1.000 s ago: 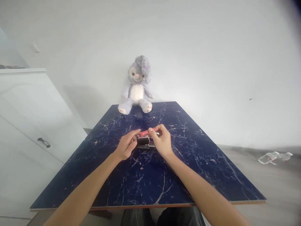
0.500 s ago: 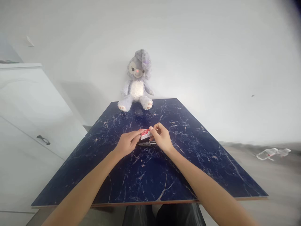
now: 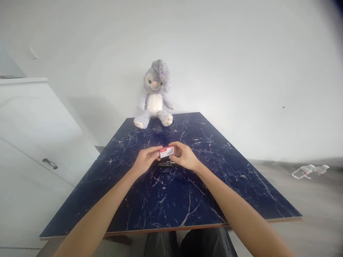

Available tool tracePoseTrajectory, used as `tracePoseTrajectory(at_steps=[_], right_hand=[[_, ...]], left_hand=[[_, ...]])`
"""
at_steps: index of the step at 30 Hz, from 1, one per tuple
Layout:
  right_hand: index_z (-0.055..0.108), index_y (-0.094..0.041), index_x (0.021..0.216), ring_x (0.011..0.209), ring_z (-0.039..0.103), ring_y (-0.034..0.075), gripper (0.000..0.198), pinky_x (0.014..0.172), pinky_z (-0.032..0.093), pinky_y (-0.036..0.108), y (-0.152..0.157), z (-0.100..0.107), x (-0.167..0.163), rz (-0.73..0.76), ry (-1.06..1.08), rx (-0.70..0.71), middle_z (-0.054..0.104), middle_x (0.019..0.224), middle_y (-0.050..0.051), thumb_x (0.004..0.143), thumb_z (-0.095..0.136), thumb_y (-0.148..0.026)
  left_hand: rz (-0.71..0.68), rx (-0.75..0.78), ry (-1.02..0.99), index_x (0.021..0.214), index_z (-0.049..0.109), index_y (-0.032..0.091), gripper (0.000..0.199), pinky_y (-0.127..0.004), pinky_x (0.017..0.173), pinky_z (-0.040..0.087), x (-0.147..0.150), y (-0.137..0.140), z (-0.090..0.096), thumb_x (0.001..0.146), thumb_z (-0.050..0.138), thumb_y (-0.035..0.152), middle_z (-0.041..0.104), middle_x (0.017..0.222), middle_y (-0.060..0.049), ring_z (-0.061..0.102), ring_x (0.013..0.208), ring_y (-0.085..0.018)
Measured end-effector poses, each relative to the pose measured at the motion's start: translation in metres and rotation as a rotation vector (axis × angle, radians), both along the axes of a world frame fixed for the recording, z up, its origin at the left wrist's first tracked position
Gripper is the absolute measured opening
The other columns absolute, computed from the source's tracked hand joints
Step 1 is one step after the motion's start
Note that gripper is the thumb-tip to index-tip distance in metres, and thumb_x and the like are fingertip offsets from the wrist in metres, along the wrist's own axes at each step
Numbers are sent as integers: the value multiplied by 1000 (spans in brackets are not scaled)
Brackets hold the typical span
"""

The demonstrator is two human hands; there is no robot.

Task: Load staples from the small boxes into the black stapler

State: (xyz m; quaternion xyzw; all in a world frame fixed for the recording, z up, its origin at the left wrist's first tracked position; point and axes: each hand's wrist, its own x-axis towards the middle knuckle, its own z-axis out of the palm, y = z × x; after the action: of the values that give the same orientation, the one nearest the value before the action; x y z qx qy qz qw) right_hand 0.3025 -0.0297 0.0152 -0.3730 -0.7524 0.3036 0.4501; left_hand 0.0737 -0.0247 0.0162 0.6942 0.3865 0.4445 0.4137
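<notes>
A small red and white box (image 3: 166, 152) is held up between my two hands over the middle of the table. My left hand (image 3: 147, 159) is closed on its left end, thumb in front and fingers along the top edge. At the right end my right hand (image 3: 184, 155) pinches the same box between thumb and fingers. Just below the box lies a stapler-like black object with a metal strip (image 3: 165, 164), partly covered by the box and my fingers, so its kind is unclear.
A blue marble-patterned table (image 3: 171, 203) spreads out under my hands. On its far edge a lilac plush rabbit (image 3: 154, 101) sits against the wall. A white cabinet (image 3: 29, 142) stands to the left. Clear plastic packaging (image 3: 305, 171) lies on the floor at right.
My right thumb has moved from the box's top edge down to its lower front, and the box's front face now shows more fully. The view has shifted slightly.
</notes>
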Motion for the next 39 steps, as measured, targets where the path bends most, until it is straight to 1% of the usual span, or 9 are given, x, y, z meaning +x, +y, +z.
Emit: tracePoseTrajectory(at_steps=[4, 7, 11, 15, 18, 26, 31, 35, 39], right_hand=[[62, -21, 119, 70, 57, 14, 43, 67, 52, 30, 0, -2, 0, -64, -106, 211, 63, 90, 3, 78, 73, -29], [64, -21, 122, 81, 59, 18, 40, 72, 53, 33, -1, -2, -1, -107, -184, 390, 60, 99, 8, 84, 69, -32], [63, -23, 125, 94, 59, 23, 41, 77, 55, 37, -4, -2, -1, -138, -236, 498, 58, 108, 11, 88, 67, -40], [65, -24, 124, 100, 60, 25, 42, 82, 55, 38, -5, -3, -3, -80, -253, 500, 58, 118, 12, 87, 69, -42], [64, -23, 126, 100, 61, 24, 44, 84, 54, 38, -4, -5, -6, -42, -227, 489, 61, 113, 11, 87, 69, -44], [64, -22, 128, 98, 65, 24, 52, 90, 54, 40, 0, -5, -7, -61, -192, 485, 70, 111, 12, 86, 69, -52], [67, -22, 122, 94, 68, 23, 46, 86, 56, 39, 2, -3, 0, -103, -155, 416, 72, 111, 11, 86, 69, -51], [68, -25, 118, 95, 68, 22, 38, 85, 56, 37, 2, -2, 1, -113, -136, 375, 72, 111, 8, 88, 68, -48], [67, -25, 116, 106, 64, 23, 27, 90, 54, 38, -2, 1, -3, -89, -133, 415, 68, 118, 9, 93, 63, -38]], left_hand=[[34, -80, -80, 112, 74, 18, 37, -35, 74, 59, -2, 3, -3, 83, 71, 40, 75, 107, -12, 70, 75, -19], [19, -95, -102, 110, 73, 18, 36, -33, 74, 58, -4, 5, -4, 80, 73, 39, 75, 104, -11, 70, 80, -21], [-34, -86, -68, 113, 69, 19, 36, -32, 70, 58, -5, 1, 3, 83, 71, 39, 74, 106, -11, 69, 75, -18], [-89, -84, -2, 102, 68, 18, 26, -29, 63, 58, -2, -5, 14, 82, 71, 36, 72, 98, -8, 67, 73, -17], [-79, -99, -13, 97, 66, 18, 23, -26, 59, 56, 0, -6, 14, 81, 71, 33, 71, 94, -7, 64, 69, -15], [40, -244, -294, 93, 67, 18, 24, -21, 56, 51, -1, 0, 4, 76, 76, 32, 70, 89, -4, 62, 68, -12], [68, -299, -460, 90, 67, 19, 23, -19, 52, 47, -2, 3, 6, 73, 79, 29, 69, 83, -1, 59, 59, -9], [69, -306, -476, 91, 67, 18, 24, -19, 53, 47, -5, 6, 3, 73, 79, 27, 69, 83, -1, 59, 60, -8], [69, -290, -470, 92, 65, 19, 24, -20, 55, 49, -6, 7, 2, 74, 78, 28, 69, 85, -1, 60, 61, -9]])
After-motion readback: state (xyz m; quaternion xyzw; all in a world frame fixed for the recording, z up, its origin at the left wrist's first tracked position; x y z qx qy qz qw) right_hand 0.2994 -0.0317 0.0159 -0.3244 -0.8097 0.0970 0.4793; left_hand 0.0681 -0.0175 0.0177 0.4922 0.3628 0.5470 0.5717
